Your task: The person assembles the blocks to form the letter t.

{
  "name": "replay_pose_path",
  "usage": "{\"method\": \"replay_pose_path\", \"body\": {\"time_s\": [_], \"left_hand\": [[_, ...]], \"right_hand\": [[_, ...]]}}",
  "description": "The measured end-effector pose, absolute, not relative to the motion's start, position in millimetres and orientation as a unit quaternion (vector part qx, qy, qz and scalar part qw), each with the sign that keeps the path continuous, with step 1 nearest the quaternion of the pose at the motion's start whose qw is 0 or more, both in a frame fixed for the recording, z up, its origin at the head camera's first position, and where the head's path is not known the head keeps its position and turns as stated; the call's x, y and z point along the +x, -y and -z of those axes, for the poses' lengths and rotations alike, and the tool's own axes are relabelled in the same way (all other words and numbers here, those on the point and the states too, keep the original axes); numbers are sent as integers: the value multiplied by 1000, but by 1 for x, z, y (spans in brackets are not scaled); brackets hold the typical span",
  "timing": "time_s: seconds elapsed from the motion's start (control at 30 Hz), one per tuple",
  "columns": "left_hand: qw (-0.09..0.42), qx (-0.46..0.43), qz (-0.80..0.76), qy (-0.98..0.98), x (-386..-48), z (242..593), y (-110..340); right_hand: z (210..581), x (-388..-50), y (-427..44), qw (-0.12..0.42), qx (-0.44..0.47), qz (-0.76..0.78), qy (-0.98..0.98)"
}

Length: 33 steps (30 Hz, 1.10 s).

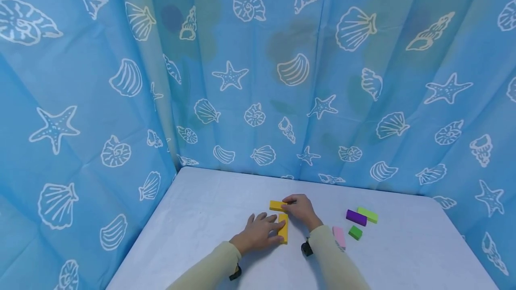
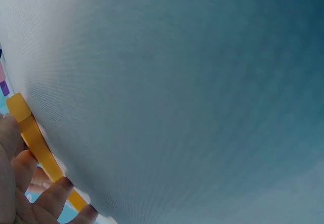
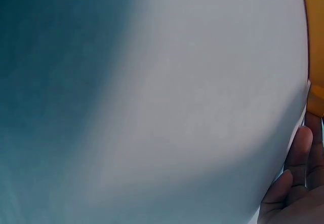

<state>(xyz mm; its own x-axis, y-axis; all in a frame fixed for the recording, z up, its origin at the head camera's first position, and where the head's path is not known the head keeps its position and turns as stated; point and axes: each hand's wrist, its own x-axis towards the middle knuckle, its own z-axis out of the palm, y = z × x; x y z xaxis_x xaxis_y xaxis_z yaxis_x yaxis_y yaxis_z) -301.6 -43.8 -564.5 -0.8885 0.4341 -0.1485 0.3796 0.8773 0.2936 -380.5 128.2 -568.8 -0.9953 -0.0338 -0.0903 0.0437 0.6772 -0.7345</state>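
Note:
Two yellow blocks lie on the white table in the head view. The far yellow block (image 1: 276, 205) runs sideways, and the near yellow block (image 1: 284, 231) points toward the person, its far end close below the other. My left hand (image 1: 258, 234) has its fingers spread; its thumb and forefinger touch the near block. At the far block's right end, my right hand (image 1: 301, 210) pinches it with thumb and finger. The left wrist view has yellow blocks (image 2: 43, 153) along the fingers. Yellow (image 3: 316, 36) fills the right wrist view's right edge; which block is unclear.
To the right of the right forearm lie a pink block (image 1: 339, 236), a green block (image 1: 355, 232), a purple block (image 1: 356, 218) and a lime block (image 1: 368, 214). A blue shell-patterned curtain (image 1: 258, 79) stands behind the white table (image 1: 213, 196) and along its left side.

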Motion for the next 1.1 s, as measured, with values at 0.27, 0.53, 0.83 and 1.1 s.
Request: {"method": "replay_pose_path", "body": {"time_s": [0.27,0.53,0.83,1.1], "left_hand": [[108,217,-132,-961,-300,562,45],[108,221,-135,-960,-300,561,46],[102,224,-134,-960,-299,563,46],[102,227,-134,-959,-299,562,46]], "right_hand": [[568,-377,-124,49,-4,402,-915],[566,-374,-123,52,-1,402,-914],[567,-373,-121,57,4,398,-916],[569,-374,-121,60,7,398,-915]]}}
